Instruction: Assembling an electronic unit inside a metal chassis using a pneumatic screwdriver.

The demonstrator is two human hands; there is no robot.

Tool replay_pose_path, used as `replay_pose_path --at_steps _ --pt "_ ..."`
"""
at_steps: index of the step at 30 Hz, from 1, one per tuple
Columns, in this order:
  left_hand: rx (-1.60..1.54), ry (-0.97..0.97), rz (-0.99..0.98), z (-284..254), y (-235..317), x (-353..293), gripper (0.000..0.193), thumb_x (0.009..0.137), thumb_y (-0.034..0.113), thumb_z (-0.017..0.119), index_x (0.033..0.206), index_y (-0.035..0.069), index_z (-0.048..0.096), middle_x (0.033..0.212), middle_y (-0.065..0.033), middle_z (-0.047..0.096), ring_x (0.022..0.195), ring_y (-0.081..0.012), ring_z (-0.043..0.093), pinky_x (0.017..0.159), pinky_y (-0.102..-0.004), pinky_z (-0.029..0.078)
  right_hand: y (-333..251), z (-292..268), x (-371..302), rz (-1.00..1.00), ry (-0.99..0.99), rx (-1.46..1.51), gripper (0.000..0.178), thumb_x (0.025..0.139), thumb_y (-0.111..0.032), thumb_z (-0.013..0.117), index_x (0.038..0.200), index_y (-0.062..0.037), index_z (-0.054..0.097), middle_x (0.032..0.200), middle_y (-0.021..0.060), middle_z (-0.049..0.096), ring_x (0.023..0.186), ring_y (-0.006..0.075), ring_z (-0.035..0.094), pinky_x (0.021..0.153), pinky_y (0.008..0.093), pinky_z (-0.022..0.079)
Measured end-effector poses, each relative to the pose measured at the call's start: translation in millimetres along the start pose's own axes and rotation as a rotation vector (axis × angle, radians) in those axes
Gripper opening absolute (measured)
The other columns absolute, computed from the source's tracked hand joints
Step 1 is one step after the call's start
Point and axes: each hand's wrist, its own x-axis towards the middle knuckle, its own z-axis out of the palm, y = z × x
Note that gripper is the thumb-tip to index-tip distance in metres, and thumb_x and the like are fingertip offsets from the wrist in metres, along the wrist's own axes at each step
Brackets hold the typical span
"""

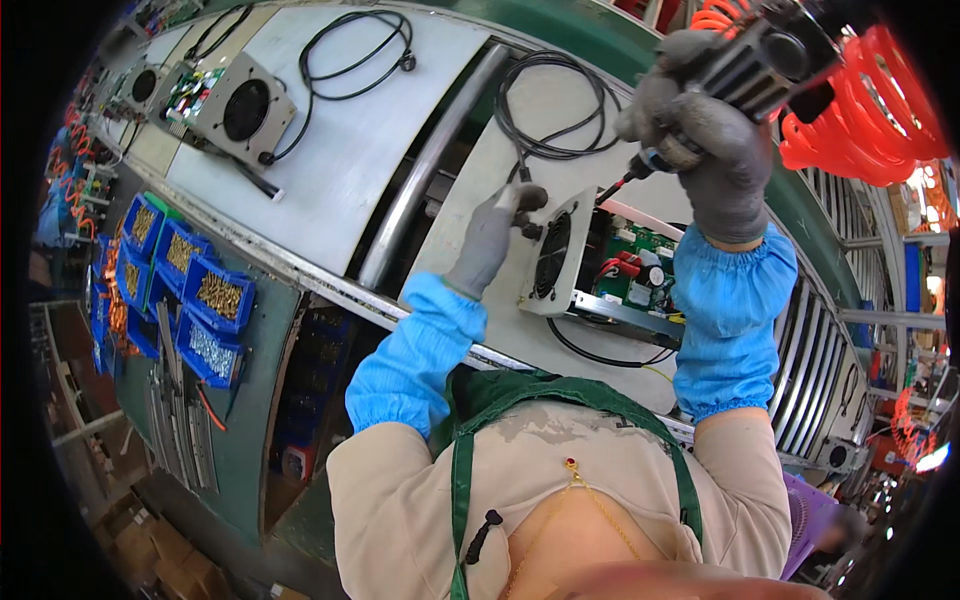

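My left hand (492, 236), in a grey glove, has its fingers closed around the black power cord (522, 168) beside the fan panel of a metal-cased electronic unit (630, 262). The exact grip is partly hidden by the fingers. The unit's side is uncovered, showing a green circuit board (645, 240) and red parts, and a black fan (553, 255) sits in its end panel. Wrapped round a dark power screwdriver (755, 75), my gloved right hand (715, 150) keeps it tilted, with the bit (612, 190) at the panel's upper edge.
A red coiled hose (860, 120) hangs at the far right. Leftward on the line, past a metal roller (432, 165), lies another fan unit (235, 110) with its cord. Blue bins (215, 295) of screws and several metal strips (175, 420) occupy the left bench.
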Motion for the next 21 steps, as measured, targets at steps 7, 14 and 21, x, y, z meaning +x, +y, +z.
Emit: replay_pose_path --at_steps 7,14,21 --pt "0.142 0.395 -0.093 -78.8 -20.5 -96.0 0.038 0.102 0.025 0.047 0.124 -0.002 0.061 0.114 -0.0133 0.069 0.107 -0.0217 0.065 0.094 -0.0341 0.049 14.9 -10.4 0.5 -0.041 -0.055 0.208 0.042 0.089 -0.026 0.059 0.125 -0.0055 0.05 0.076 -0.0061 0.04 0.065 0.0078 0.039 0.071 0.0282 0.034" --pt "0.935 1.35 0.405 -216.2 -12.1 -171.5 0.023 0.091 0.01 0.06 0.112 0.004 0.068 0.101 -0.0151 0.069 0.094 -0.0283 0.065 0.088 -0.0386 0.05 12.3 -12.2 3.8 -0.091 -0.108 0.197 0.05 0.088 -0.027 0.056 0.128 0.0015 0.053 0.076 0.0015 0.047 0.065 0.0147 0.046 0.069 0.0316 0.043" --pt "1.591 1.255 -0.144 -340.1 -19.7 -206.0 0.026 0.089 0.021 0.066 0.112 0.011 0.073 0.112 -0.0165 0.065 0.104 -0.0342 0.062 0.095 -0.0426 0.049 20.9 -19.6 0.1 -0.131 -0.059 0.153 0.06 0.09 -0.029 0.058 0.14 0.0005 0.043 0.081 -0.0016 0.041 0.071 0.0137 0.042 0.075 0.0349 0.039"
